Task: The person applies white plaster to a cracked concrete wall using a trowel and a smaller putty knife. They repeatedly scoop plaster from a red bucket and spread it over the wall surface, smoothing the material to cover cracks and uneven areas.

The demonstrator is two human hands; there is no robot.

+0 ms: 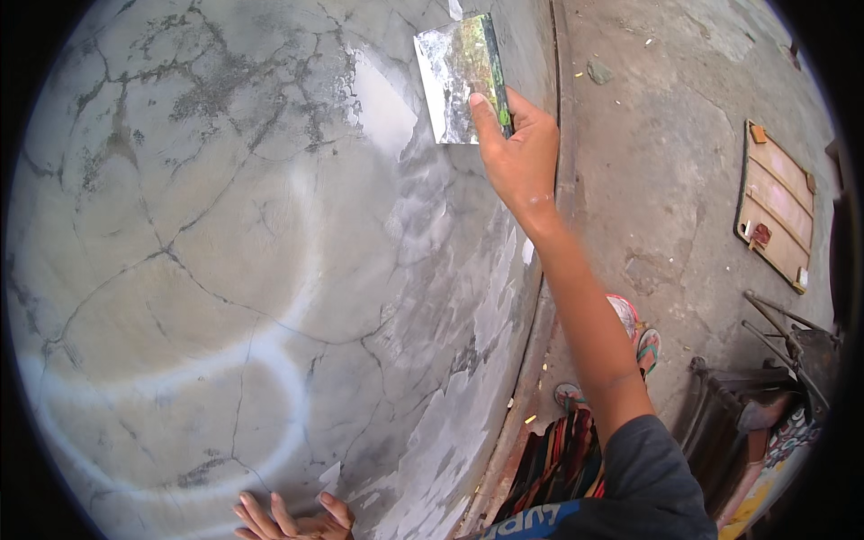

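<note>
My right hand (pixel 519 148) grips a flat, shiny metal scraper (pixel 447 67) with a dark edge on the handle side, thumb over its face, at the upper part of a cracked grey plastered wall (pixel 180 297). White peeled or scraped patches (pixel 382 103) lie just left of the blade and down the wall's right side. My left hand (pixel 288 517) rests at the bottom of the view, fingers spread on the wall and partly cut off by the lower edge. Pale painted curves mark the wall's lower left.
A concrete floor (pixel 657 162) runs along the wall's right, where my sandalled feet (pixel 648 346) stand. At the right lie a flat wooden board (pixel 774 202) with slats and, below it, dark metal frames (pixel 783 337) and a dark bulky object (pixel 711 414). A small stone (pixel 599 72) lies higher up.
</note>
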